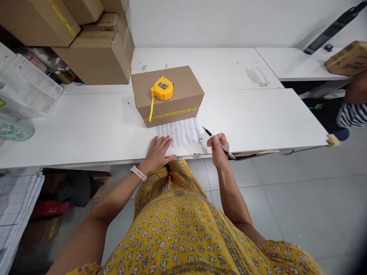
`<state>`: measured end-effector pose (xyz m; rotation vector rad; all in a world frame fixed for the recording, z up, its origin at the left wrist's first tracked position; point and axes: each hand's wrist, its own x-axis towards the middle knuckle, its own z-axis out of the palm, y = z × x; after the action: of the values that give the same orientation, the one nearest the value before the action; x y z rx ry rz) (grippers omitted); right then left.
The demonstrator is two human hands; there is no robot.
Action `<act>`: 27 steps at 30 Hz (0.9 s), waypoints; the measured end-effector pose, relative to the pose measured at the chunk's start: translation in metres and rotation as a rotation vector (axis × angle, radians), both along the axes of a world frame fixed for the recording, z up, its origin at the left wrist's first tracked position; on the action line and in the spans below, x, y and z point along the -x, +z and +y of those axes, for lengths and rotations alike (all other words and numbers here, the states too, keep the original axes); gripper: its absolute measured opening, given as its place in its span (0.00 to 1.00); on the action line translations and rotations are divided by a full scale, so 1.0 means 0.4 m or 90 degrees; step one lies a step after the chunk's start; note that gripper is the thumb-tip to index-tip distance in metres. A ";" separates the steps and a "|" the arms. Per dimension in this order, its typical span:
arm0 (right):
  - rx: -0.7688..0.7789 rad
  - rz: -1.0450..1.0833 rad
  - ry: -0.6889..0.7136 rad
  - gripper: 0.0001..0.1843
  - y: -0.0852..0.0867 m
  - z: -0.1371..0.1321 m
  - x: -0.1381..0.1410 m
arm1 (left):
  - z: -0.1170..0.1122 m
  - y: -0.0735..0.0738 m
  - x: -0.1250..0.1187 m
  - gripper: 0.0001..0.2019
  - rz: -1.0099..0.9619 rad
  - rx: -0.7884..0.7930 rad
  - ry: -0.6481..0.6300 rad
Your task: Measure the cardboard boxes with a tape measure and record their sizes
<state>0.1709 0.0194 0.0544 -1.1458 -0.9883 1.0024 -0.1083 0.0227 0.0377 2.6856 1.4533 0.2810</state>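
**Head view: pen pinched in one hand, flat palm on a printed sheet**

The right hand (218,147) has its grip pinched around a pen (208,133), held over the near edge of the white surface (258,118). The left hand (158,152) lies flat with its grip spread, fingers on the lower left of the printed sheet (183,131). That sheet lies against the front of a cardboard box (185,89). On the box sits a yellow tape measure (163,89), its blade hanging down the front.
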 end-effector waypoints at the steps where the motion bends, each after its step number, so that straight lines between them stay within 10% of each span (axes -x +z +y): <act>1: 0.016 -0.013 0.002 0.25 -0.009 0.007 0.016 | -0.002 -0.001 -0.002 0.36 -0.001 -0.001 -0.002; 11: 0.077 -0.084 0.064 0.25 -0.065 0.090 0.026 | -0.003 -0.003 -0.008 0.33 -0.050 0.002 0.027; 19: 0.044 -0.119 0.126 0.18 -0.079 0.043 0.041 | -0.053 -0.024 -0.164 0.28 -0.078 0.008 -0.161; 27: 0.056 -0.255 0.080 0.17 -0.087 0.037 0.034 | -0.053 -0.048 -0.201 0.20 -0.044 -0.029 -0.119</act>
<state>0.1571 0.0341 0.0194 -1.4048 -1.3582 0.9418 -0.0280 0.0016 0.0185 2.7917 1.1824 0.3932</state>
